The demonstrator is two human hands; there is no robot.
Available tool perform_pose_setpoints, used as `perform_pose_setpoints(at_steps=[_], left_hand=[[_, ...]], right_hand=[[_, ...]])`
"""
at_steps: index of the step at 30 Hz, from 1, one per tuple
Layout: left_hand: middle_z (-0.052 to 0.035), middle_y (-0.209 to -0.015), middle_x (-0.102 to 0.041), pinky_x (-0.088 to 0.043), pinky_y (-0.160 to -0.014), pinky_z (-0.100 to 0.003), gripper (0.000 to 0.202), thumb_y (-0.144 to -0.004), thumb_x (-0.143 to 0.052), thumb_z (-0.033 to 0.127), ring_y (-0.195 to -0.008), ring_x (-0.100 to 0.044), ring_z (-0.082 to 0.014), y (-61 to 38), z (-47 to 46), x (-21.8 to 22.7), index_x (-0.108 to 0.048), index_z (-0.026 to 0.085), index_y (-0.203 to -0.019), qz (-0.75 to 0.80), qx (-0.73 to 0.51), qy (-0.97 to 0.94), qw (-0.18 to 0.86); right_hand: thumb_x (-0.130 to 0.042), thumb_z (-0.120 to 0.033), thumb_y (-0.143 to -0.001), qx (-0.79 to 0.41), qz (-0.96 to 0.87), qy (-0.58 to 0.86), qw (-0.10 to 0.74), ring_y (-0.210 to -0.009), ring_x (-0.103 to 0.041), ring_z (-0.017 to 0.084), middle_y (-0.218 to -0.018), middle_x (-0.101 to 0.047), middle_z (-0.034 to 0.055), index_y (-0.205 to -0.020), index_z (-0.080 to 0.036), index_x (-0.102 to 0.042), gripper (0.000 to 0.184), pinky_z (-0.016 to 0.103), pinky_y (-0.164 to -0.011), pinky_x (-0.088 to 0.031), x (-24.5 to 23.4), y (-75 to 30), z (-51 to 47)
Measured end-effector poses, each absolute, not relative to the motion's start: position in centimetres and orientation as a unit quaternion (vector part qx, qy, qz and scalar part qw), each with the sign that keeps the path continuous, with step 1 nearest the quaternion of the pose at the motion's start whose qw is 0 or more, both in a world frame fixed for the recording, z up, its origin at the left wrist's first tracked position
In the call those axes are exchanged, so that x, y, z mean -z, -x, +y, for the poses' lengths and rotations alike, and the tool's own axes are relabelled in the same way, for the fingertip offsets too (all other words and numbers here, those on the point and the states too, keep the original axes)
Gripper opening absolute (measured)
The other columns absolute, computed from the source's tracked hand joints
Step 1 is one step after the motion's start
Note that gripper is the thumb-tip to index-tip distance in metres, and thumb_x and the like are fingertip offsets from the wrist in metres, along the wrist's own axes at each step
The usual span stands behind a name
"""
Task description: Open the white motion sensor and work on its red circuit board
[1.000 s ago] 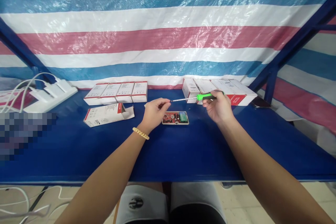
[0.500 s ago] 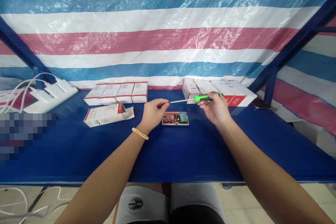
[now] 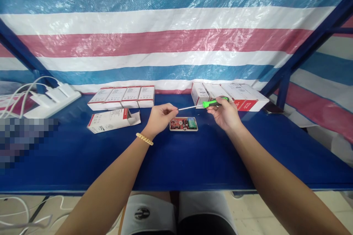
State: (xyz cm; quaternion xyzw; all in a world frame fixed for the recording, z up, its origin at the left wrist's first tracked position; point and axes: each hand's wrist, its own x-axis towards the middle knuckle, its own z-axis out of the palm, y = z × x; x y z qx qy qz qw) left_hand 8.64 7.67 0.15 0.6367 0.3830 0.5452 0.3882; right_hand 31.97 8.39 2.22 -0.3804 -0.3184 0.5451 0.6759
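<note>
My right hand (image 3: 226, 115) is wrapped round the green and black handle of a screwdriver (image 3: 206, 104). The metal shaft points left, almost level, above the table. At its tip, the thumb and forefinger of my left hand (image 3: 162, 116) are pinched together. Whatever sits between those fingertips is too small to make out. Just below the shaft, a small device in a pale open casing (image 3: 183, 124) lies on the table, showing a red circuit board and a blue-green block on its right side. A tiny speck-like piece (image 3: 198, 114) rests behind it.
A blue table (image 3: 193, 161) carries a row of white and red boxes (image 3: 121, 97) at back left and more boxes (image 3: 228, 97) at back right. One opened box (image 3: 113, 120) lies on its side. A white power strip (image 3: 55, 102) with plugs stands far left. Striped sheeting hangs behind.
My right hand and the screwdriver have shifted slightly left. The left wrist has moved a little left too, its fingertips still at the screwdriver's tip. The device stays in place.
</note>
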Motion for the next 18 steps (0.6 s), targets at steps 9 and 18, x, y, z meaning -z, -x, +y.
perform_pose_setpoints(at_steps=[9, 18], left_hand=[[-0.0025, -0.067, -0.069, -0.054, -0.062, -0.031, 0.035, -0.06, -0.082, 0.04, -0.055, -0.06, -0.0109, -8.4, 8.2, -0.5, -0.07, 0.012, -0.078, 0.386, -0.57, -0.492, 0.533], [-0.0014, -0.068, -0.065, -0.051, -0.057, -0.028, 0.024, -0.065, -0.081, 0.034, -0.054, -0.06, -0.0109, -8.3, 7.8, -0.5, -0.07, 0.013, -0.07, 0.363, -0.488, -0.573, 0.549]], right_hand=[[-0.087, -0.029, -0.056, -0.552, -0.377, 0.301, 0.681, -0.057, -0.072, 0.016, -0.062, -0.067, -0.007, -0.083, -0.023, -0.049, 0.048, 0.026, -0.056, -0.063, -2.4, -31.6, 7.6], [-0.087, -0.033, -0.056, -0.538, -0.437, 0.298, 0.656, -0.056, -0.071, 0.017, -0.065, -0.071, -0.0049, -0.086, -0.024, -0.05, 0.049, 0.027, -0.055, -0.062, -2.6, -31.8, 7.2]])
